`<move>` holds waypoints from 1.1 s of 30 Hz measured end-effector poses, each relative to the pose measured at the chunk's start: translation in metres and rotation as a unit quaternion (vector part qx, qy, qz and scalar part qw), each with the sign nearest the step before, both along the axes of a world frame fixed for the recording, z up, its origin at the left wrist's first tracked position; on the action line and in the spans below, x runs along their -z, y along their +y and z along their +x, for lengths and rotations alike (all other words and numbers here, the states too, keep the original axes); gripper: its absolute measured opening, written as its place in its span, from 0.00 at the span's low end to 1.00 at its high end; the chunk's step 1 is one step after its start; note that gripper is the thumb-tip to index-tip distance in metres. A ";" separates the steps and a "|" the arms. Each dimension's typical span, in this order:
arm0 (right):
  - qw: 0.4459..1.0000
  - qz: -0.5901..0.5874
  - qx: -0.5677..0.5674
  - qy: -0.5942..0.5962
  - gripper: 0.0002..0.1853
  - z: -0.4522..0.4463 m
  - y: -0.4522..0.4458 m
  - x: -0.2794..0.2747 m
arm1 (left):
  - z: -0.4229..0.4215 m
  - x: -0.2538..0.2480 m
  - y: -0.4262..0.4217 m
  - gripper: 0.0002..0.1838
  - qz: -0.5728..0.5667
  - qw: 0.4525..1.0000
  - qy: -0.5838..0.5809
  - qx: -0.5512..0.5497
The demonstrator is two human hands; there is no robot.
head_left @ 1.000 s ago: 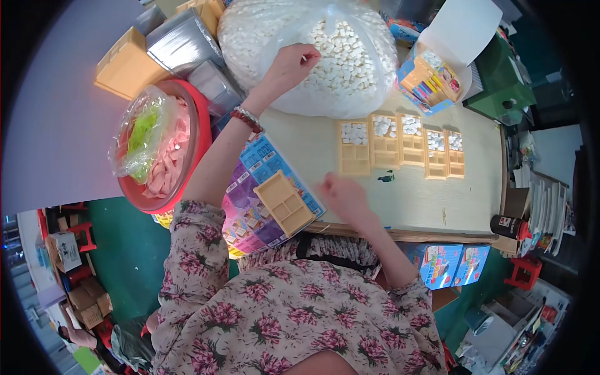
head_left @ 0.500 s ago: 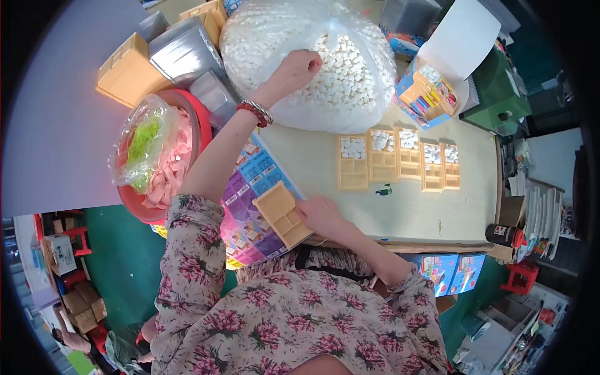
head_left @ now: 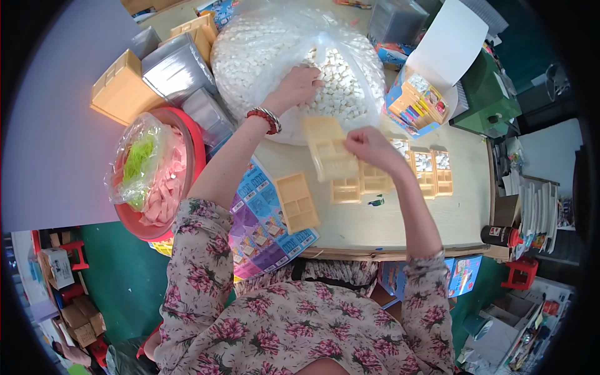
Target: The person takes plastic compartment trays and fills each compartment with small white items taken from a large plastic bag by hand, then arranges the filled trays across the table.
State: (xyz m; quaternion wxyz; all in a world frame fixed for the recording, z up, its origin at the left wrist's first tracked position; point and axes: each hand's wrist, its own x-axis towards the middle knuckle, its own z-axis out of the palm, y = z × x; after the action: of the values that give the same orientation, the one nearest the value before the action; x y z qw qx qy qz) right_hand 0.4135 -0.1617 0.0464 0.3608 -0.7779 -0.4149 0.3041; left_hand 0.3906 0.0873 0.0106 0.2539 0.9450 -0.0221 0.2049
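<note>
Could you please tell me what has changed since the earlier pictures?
The right hand has taken hold of a tray and raised it toward the bag of white pieces. The left hand remains at the bag; the partly filled trays stay on the table.

Green floor [head_left: 122, 265] shows beside the pale table [head_left: 465, 219] and red stools [head_left: 520, 274].

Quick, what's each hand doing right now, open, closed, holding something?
Left hand: at the bag; cannot tell whether it's open, closed or holding anything.
Right hand: closed, holding a tray by its edge.
</note>
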 end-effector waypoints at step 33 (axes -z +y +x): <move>0.992 -0.034 0.049 -0.108 0.12 0.059 0.046 0.017 | -0.008 -0.009 -0.041 0.08 -0.047 0.998 0.038 -0.006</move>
State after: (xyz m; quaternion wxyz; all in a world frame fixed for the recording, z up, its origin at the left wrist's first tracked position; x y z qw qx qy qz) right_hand 0.4729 -0.1154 0.0298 0.3012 -0.8375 -0.4025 0.2141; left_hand 0.3827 0.0460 0.0197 0.2973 0.9393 0.0024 0.1710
